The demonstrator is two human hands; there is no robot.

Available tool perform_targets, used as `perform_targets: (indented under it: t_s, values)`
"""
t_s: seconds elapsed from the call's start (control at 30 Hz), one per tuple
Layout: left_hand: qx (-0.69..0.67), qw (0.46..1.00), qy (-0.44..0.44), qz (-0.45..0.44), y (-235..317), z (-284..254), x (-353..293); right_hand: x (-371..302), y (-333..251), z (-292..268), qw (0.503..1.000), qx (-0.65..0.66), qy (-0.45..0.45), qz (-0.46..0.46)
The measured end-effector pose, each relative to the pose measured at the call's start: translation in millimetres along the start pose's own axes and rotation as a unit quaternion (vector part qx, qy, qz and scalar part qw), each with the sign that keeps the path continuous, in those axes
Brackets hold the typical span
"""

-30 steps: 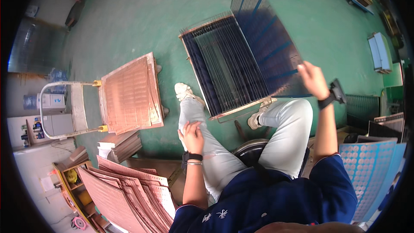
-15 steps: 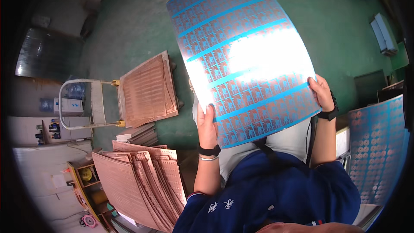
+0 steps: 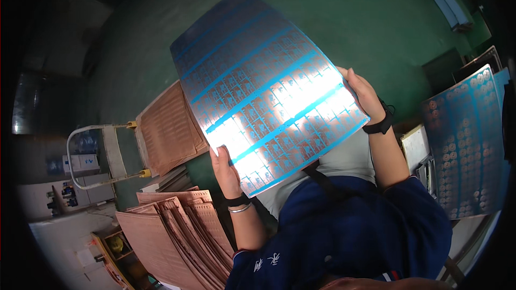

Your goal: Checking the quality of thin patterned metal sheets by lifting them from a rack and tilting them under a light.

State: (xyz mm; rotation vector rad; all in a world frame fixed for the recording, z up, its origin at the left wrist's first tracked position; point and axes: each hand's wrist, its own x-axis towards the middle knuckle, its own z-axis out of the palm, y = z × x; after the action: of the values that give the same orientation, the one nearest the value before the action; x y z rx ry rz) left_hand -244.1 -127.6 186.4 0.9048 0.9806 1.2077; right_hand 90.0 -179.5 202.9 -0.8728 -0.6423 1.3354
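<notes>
A large thin copper-clad circuit board panel [image 3: 244,94] with blue bands and rows of small printed patterns is held up in front of me, tilted, with a bright glare across its middle. My left hand [image 3: 226,174] grips its near left edge, thumb on top and the other fingers hidden beneath. On the right edge my right hand [image 3: 364,95] holds the panel near its close corner, its fingers partly behind the sheet. Both wrists wear dark bands.
A stack of copper-coloured panels [image 3: 161,236] stands on edge at my lower left. Beyond it, a flat trolley [image 3: 110,150] with a white handle carries more copper sheets [image 3: 169,129]. Blue panels with round copper patterns [image 3: 462,145] lean at my right. Green floor [image 3: 371,27] lies ahead.
The panel has moved left and nearer to me, turning slightly anticlockwise, with both hands still on it. The glare has shifted toward its near part, and the whole view has turned a little.
</notes>
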Motion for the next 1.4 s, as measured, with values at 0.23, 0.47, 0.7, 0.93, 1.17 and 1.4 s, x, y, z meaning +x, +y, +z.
perform_targets:
  t_s: [0.23, 0.47, 0.7, 0.93, 1.17, 1.4]
  values:
    - [0.010, 1.000, -0.021, 0.011, 11.5, 7.2, -2.7, -0.4, -3.8, 4.8, 0.999, 0.032, -0.039, 0.005]
    - [-0.021, 0.999, -0.036, 0.010, 21.5, 15.9, -8.2, -3.5, 9.9, -17.8, 0.999, -0.022, -0.016, -0.019]
    - [0.072, 0.996, -0.056, 0.007, 41.0, 5.9, -12.9, 7.6, -0.2, -19.6, 0.998, -0.039, 0.023, 0.035]
    - [0.117, 0.986, -0.117, -0.010, 43.4, -6.4, -15.5, 14.2, -13.5, -14.1, 0.998, 0.036, 0.025, -0.046]
    - [-0.394, 0.908, -0.139, -0.040, 33.1, 1.2, -15.3, 17.5, 2.8, -16.7, 0.975, 0.176, 0.072, -0.117]
    - [-0.283, 0.958, -0.020, -0.050, 1.7, 31.7, -29.5, 17.1, 28.0, 8.3, 0.982, 0.177, -0.035, -0.064]
